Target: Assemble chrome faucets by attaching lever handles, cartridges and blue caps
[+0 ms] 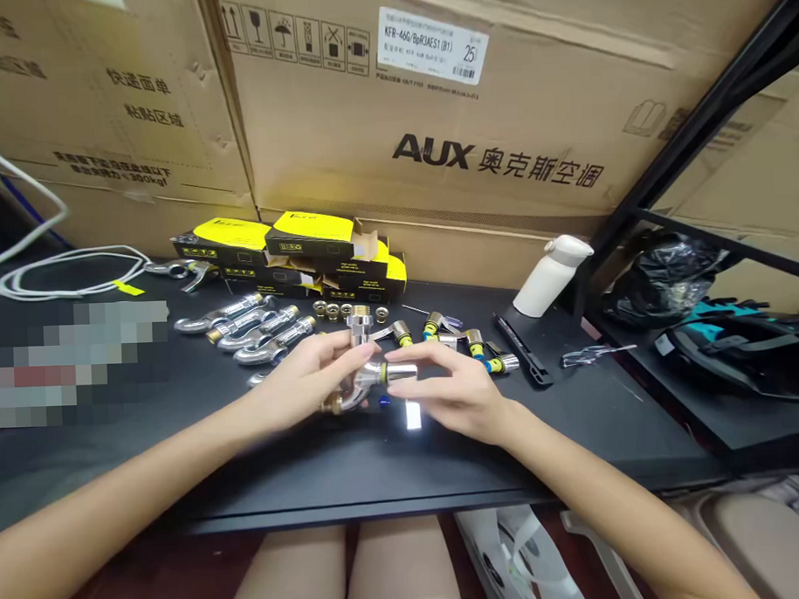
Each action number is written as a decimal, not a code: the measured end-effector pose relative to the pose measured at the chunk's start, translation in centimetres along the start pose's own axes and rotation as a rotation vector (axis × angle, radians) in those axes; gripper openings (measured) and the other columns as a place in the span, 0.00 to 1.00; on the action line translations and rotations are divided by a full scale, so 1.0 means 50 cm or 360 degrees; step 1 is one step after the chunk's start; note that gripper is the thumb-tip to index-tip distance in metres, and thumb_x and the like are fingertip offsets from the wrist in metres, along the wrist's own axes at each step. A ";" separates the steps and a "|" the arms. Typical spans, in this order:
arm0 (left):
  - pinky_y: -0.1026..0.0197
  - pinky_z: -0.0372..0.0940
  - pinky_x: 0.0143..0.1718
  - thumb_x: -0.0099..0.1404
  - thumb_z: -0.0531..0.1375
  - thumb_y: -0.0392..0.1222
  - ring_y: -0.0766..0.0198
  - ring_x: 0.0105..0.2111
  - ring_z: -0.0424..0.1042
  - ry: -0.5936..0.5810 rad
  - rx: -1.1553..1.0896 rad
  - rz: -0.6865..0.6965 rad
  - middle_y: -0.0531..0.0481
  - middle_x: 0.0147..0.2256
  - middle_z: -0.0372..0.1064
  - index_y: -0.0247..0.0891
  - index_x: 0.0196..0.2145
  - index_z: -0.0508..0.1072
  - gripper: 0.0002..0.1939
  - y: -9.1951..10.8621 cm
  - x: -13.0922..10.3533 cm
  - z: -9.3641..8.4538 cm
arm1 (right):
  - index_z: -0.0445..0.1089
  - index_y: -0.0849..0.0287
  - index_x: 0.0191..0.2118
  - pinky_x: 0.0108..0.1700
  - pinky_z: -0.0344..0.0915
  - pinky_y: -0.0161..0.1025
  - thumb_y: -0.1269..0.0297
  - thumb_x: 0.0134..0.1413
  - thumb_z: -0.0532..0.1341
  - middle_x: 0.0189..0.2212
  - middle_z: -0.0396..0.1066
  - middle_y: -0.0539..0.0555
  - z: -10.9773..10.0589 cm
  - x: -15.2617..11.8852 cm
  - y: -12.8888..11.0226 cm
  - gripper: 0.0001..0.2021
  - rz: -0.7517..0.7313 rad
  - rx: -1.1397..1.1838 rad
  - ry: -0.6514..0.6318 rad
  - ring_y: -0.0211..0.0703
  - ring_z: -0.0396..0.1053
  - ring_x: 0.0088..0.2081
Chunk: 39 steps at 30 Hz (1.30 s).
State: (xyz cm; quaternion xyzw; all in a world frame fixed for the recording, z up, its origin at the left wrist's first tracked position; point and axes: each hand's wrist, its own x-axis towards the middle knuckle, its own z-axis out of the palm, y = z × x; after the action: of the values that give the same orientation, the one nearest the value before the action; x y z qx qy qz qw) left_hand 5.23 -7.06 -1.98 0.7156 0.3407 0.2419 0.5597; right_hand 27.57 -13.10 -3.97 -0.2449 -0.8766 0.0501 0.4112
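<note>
A chrome faucet body (360, 327) with a brass-threaded top is held over the front of the table. My left hand (314, 368) is closed around it, thumb across the front. On its right side sits a chrome valve handle (404, 372) with a yellow ring at its base. The fingers of my right hand (459, 389) pinch this handle from above and below. Similar chrome handles with yellow and blue valve cores (475, 342) lie behind my right hand. Several chrome faucet bodies (260, 326) lie in a row behind my left hand.
Small brass-coloured fittings (333, 311) stand in front of stacked yellow-and-black boxes (311, 233). At right are a black utility knife (523, 349), a white bottle (551, 277) and a clear plastic packet (594, 355). A white cable (64, 267) coils at left. Large cartons (432, 115) stand behind.
</note>
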 end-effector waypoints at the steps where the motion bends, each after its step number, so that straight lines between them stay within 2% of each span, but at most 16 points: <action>1: 0.65 0.62 0.21 0.65 0.53 0.56 0.61 0.23 0.72 0.0048 -0.0078 -0.0084 0.54 0.23 0.69 0.37 0.41 0.67 0.19 0.002 0.002 -0.004 | 0.74 0.55 0.45 0.51 0.68 0.45 0.80 0.56 0.57 0.53 0.66 0.59 -0.006 -0.002 0.002 0.16 -0.0076 -0.0091 0.0011 0.45 0.67 0.52; 3: 0.63 0.63 0.22 0.65 0.53 0.57 0.61 0.23 0.72 0.0169 -0.0121 -0.0168 0.55 0.23 0.67 0.38 0.45 0.66 0.20 0.001 0.006 -0.017 | 0.73 0.53 0.46 0.50 0.69 0.45 0.80 0.55 0.58 0.53 0.66 0.58 -0.021 -0.004 0.008 0.18 -0.0087 -0.0190 0.0109 0.46 0.67 0.52; 5: 0.64 0.60 0.22 0.66 0.52 0.57 0.64 0.21 0.67 0.0209 0.0120 -0.0070 0.56 0.21 0.64 0.37 0.40 0.68 0.19 -0.003 0.009 -0.035 | 0.72 0.53 0.47 0.47 0.70 0.43 0.77 0.55 0.59 0.52 0.67 0.57 -0.040 -0.005 0.023 0.16 0.0132 -0.0178 0.0349 0.46 0.68 0.51; 8: 0.63 0.56 0.25 0.68 0.50 0.54 0.66 0.22 0.63 0.0128 0.0781 0.0216 0.55 0.21 0.63 0.37 0.27 0.66 0.20 -0.010 0.009 -0.055 | 0.71 0.56 0.45 0.36 0.71 0.37 0.68 0.55 0.62 0.45 0.70 0.57 -0.076 -0.006 0.063 0.11 0.0760 0.0083 0.0864 0.44 0.71 0.43; 10: 0.61 0.56 0.29 0.68 0.49 0.51 0.65 0.24 0.63 0.0115 0.1148 0.0339 0.54 0.22 0.65 0.38 0.24 0.65 0.19 -0.013 0.007 -0.057 | 0.68 0.57 0.41 0.26 0.67 0.32 0.63 0.50 0.65 0.36 0.72 0.53 -0.097 -0.009 0.095 0.12 0.1171 0.0378 0.1112 0.39 0.71 0.32; 11: 0.61 0.56 0.31 0.68 0.48 0.49 0.63 0.25 0.64 0.0121 0.1288 0.0373 0.54 0.23 0.65 0.38 0.25 0.66 0.18 -0.015 0.006 -0.054 | 0.66 0.57 0.39 0.23 0.65 0.31 0.61 0.47 0.67 0.32 0.71 0.51 -0.104 -0.012 0.109 0.13 0.1319 0.0495 0.1166 0.37 0.70 0.28; 13: 0.59 0.56 0.33 0.67 0.49 0.47 0.62 0.26 0.64 0.0121 0.1490 0.0410 0.54 0.23 0.66 0.38 0.30 0.69 0.14 -0.020 0.004 -0.044 | 0.64 0.58 0.35 0.21 0.62 0.30 0.59 0.43 0.68 0.27 0.69 0.48 -0.109 -0.018 0.129 0.15 0.1484 0.0631 0.1180 0.35 0.67 0.24; 15: 0.59 0.57 0.33 0.66 0.50 0.45 0.61 0.26 0.65 0.0089 0.1579 0.0410 0.54 0.23 0.66 0.38 0.37 0.70 0.12 -0.025 0.003 -0.033 | 0.65 0.59 0.33 0.20 0.62 0.30 0.56 0.42 0.68 0.26 0.68 0.48 -0.104 -0.022 0.138 0.16 0.1537 0.0685 0.1114 0.34 0.66 0.24; 19: 0.59 0.59 0.32 0.65 0.50 0.42 0.60 0.27 0.69 0.0063 0.1624 0.0403 0.50 0.30 0.71 0.36 0.49 0.68 0.17 -0.037 0.005 -0.024 | 0.67 0.59 0.34 0.19 0.62 0.29 0.52 0.43 0.68 0.26 0.67 0.48 -0.082 -0.024 0.135 0.17 0.1599 0.0767 0.1013 0.33 0.64 0.23; 23: 0.54 0.61 0.40 0.66 0.50 0.42 0.55 0.36 0.72 0.0126 0.1798 0.0410 0.44 0.38 0.73 0.35 0.50 0.69 0.18 -0.045 0.009 -0.034 | 0.69 0.60 0.34 0.20 0.63 0.29 0.52 0.44 0.68 0.26 0.67 0.48 -0.066 -0.023 0.130 0.17 0.1607 0.0784 0.0932 0.33 0.65 0.23; 27: 0.47 0.60 0.45 0.69 0.48 0.46 0.49 0.45 0.68 0.0370 0.1955 0.0598 0.38 0.46 0.69 0.33 0.51 0.69 0.20 -0.039 0.006 -0.027 | 0.69 0.60 0.35 0.21 0.65 0.30 0.53 0.45 0.68 0.26 0.68 0.49 -0.062 -0.021 0.127 0.17 0.1595 0.0787 0.0871 0.33 0.66 0.24; 29: 0.45 0.58 0.51 0.69 0.50 0.50 0.49 0.49 0.66 0.0258 0.1915 0.0794 0.38 0.51 0.67 0.35 0.53 0.68 0.22 -0.035 0.000 -0.012 | 0.70 0.60 0.35 0.21 0.65 0.30 0.53 0.45 0.68 0.27 0.69 0.49 -0.061 -0.020 0.126 0.16 0.1590 0.0778 0.0856 0.33 0.66 0.24; 31: 0.43 0.51 0.58 0.68 0.51 0.54 0.50 0.55 0.62 -0.0059 0.1854 0.0972 0.41 0.56 0.63 0.41 0.56 0.67 0.24 -0.036 -0.008 0.006 | 0.70 0.60 0.35 0.21 0.66 0.30 0.53 0.45 0.68 0.27 0.69 0.49 -0.060 -0.020 0.125 0.16 0.1588 0.0770 0.0845 0.34 0.66 0.24; 33: 0.38 0.44 0.61 0.67 0.51 0.58 0.47 0.60 0.56 -0.0221 0.1853 0.1019 0.41 0.61 0.57 0.44 0.57 0.67 0.26 -0.042 -0.013 0.018 | 0.70 0.60 0.35 0.20 0.66 0.30 0.53 0.46 0.68 0.26 0.69 0.49 -0.059 -0.021 0.126 0.16 0.1586 0.0767 0.0834 0.34 0.66 0.23; 36: 0.35 0.41 0.62 0.66 0.50 0.61 0.45 0.62 0.52 -0.0270 0.1859 0.0985 0.40 0.63 0.53 0.44 0.56 0.67 0.28 -0.053 -0.014 0.024 | 0.70 0.60 0.35 0.21 0.67 0.31 0.53 0.46 0.68 0.25 0.69 0.49 -0.057 -0.022 0.127 0.16 0.1583 0.0767 0.0816 0.33 0.65 0.22; 39: 0.35 0.40 0.62 0.67 0.50 0.60 0.46 0.61 0.55 -0.0285 0.1822 0.0974 0.41 0.61 0.58 0.43 0.55 0.69 0.27 -0.056 -0.011 0.020 | 0.70 0.61 0.35 0.20 0.67 0.31 0.54 0.46 0.68 0.25 0.69 0.49 -0.056 -0.022 0.127 0.16 0.1578 0.0769 0.0804 0.34 0.66 0.23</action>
State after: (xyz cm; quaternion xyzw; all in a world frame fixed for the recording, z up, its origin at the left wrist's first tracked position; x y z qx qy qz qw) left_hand 5.00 -7.74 -4.93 0.9825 0.1487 0.1102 0.0223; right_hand 32.72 -8.39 -4.73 -0.5282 -0.4972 0.3736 0.5781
